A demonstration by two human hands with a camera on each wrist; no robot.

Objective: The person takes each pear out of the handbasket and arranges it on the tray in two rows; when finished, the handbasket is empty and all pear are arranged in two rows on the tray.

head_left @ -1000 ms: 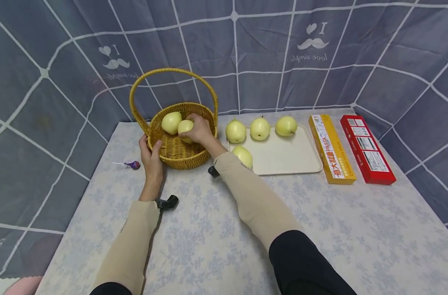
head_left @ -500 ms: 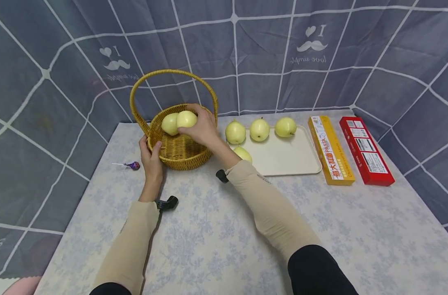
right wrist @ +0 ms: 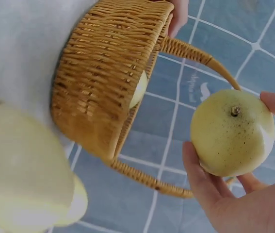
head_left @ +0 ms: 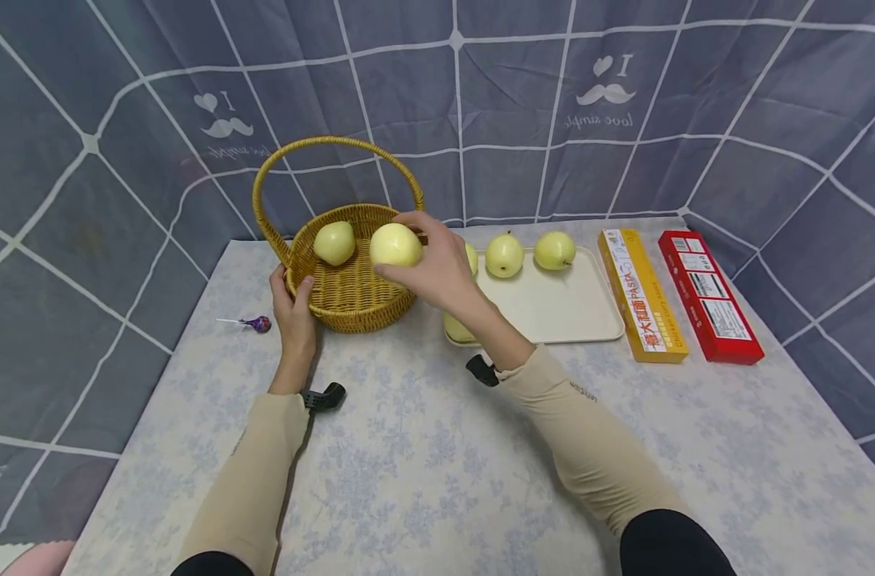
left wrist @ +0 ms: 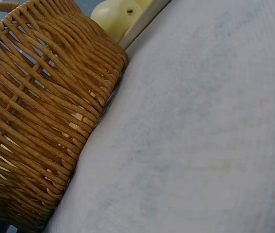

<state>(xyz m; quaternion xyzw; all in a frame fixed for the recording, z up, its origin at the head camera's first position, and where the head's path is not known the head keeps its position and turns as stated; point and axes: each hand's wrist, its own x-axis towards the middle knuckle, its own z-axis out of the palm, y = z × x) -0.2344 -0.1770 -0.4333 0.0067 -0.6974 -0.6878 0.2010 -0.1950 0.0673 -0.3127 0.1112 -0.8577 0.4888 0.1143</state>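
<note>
My right hand grips a pale yellow-green pear between thumb and fingers, above the right rim of a wicker basket. In the right wrist view the held pear shows its dark, speckled end toward the camera. My left hand holds the basket's left rim, thumb on the near side. One pear lies inside the basket at the back left. To the right, a cream tray bears several more pears, two of them partly hidden behind my right hand and wrist.
A yellow pasta box and a red box lie right of the tray. A wrapped lollipop lies left of my left hand. The basket's tall handle arches over it, and a grey checked curtain hangs behind the table.
My right hand has lifted a pear from inside the basket and carried it up and right, over the rim. The left hand stays at the basket's left side.
</note>
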